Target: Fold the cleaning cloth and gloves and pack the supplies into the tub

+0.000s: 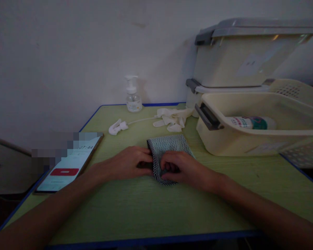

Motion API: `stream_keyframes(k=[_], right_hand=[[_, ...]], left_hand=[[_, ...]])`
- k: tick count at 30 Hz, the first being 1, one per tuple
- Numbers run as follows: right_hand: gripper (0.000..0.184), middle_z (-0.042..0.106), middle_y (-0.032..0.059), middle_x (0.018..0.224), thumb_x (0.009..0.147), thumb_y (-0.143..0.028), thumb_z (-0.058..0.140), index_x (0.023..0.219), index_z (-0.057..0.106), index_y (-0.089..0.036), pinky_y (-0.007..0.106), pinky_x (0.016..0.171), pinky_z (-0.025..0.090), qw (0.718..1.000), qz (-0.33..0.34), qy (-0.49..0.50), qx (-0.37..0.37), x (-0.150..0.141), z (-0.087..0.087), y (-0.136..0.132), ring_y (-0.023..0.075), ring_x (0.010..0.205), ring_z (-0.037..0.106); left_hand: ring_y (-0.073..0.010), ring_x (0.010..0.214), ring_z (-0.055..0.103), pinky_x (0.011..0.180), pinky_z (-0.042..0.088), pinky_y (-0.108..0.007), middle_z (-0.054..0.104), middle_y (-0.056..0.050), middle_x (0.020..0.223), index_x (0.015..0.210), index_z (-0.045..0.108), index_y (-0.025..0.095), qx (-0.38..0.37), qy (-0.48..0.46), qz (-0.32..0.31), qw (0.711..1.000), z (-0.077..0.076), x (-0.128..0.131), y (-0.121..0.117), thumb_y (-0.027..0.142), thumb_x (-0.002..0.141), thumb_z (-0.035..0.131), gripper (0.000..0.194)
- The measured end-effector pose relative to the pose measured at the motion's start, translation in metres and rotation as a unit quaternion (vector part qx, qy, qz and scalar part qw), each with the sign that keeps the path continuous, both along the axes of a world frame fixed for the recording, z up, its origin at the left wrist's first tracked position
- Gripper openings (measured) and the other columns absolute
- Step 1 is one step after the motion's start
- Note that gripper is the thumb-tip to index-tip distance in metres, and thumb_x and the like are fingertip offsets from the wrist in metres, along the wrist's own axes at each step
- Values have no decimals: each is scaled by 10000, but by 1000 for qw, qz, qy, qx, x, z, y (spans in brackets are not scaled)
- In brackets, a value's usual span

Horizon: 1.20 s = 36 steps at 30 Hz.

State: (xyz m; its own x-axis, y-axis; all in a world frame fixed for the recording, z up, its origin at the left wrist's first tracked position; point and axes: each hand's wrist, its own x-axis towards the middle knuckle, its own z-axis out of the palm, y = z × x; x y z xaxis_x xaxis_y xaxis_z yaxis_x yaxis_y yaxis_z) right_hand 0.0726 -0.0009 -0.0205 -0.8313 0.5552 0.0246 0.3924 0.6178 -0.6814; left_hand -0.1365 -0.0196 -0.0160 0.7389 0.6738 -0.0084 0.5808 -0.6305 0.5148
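A folded cloth (176, 141) lies on the green tabletop, pale blue-grey with a woven texture and a dark checked edge on its left and front. At its left edge, my left hand (131, 161) is closed, with fingers and thumb on the border. My right hand (184, 170) rests over the front of the cloth, its fingers curled inward and the tips against the fabric. Part of the cloth is hidden behind that hand. Just beyond it lie crumpled white gloves (173, 118).
A phone (70, 163) lies at the left edge of the table (135, 215). Against the wall stand a clear pump bottle (134, 99) and a white plastic clip (118, 126) with a cord. Right are an open cream bin (240, 142) holding a bottle (250, 122), and stacked lidded boxes (229, 62).
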Motion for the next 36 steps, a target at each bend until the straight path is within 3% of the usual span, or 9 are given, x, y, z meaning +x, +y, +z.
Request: stream_keyframes(k=[8,12,17,19,23,26,29,36], right_hand=[[141,560,18,832,778,-241,638,850,550,-156,223,603,358,996,-6,-57,69,-2,6,-8,123,702,509],[193,586,47,910,818,-268,596,963,550,-148,244,629,384,994,-2,-70,89,-2,8,-11,138,734,536],[253,593,67,1006,838,-278,562,1066,541,-168,277,681,420,989,5,-83,119,-2,5,-11,167,809,572],[266,593,72,1005,840,-279,550,1083,543,-172,295,701,433,987,10,-89,131,-3,4,-11,186,842,582],[268,590,92,1062,818,-249,556,1071,553,-158,316,757,441,988,14,-74,138,-5,3,-12,211,922,577],[230,596,89,1065,797,-234,571,1013,566,-153,322,785,432,988,11,-68,135,-6,3,-11,217,941,567],[203,607,74,1011,772,-228,597,958,565,-152,302,777,419,991,25,-55,123,-3,5,-9,193,899,561],[105,536,-14,721,758,-214,607,809,534,-158,226,597,368,996,59,-49,47,9,21,0,107,644,484]], left_hand=[[-166,831,608,735,440,-253,641,-31,875,883,648,169,19,78,9,997,5,0,-4,200,861,508,145],[-151,756,608,697,445,-251,634,-34,818,831,635,149,78,95,12,992,4,-2,-4,157,894,397,246],[-125,609,514,564,417,-234,531,-28,667,732,614,113,286,-47,80,954,0,1,-4,153,895,379,289],[-122,652,519,593,442,-231,532,-38,716,786,626,106,314,-118,122,934,-3,6,-6,161,894,403,254],[-169,938,570,822,492,-313,589,-106,1002,1016,610,109,239,-139,142,951,-15,20,-8,162,900,369,272],[-194,1174,484,1000,407,-387,510,-144,1267,1190,520,91,153,-98,141,973,-24,23,-8,176,918,298,362],[-188,1278,385,1065,336,-392,403,-147,1389,1270,446,75,108,-56,139,983,-27,23,-8,205,927,277,404],[-178,1380,155,1128,169,-368,212,-114,1488,1384,277,105,123,86,91,984,-23,22,-12,454,940,254,565]])
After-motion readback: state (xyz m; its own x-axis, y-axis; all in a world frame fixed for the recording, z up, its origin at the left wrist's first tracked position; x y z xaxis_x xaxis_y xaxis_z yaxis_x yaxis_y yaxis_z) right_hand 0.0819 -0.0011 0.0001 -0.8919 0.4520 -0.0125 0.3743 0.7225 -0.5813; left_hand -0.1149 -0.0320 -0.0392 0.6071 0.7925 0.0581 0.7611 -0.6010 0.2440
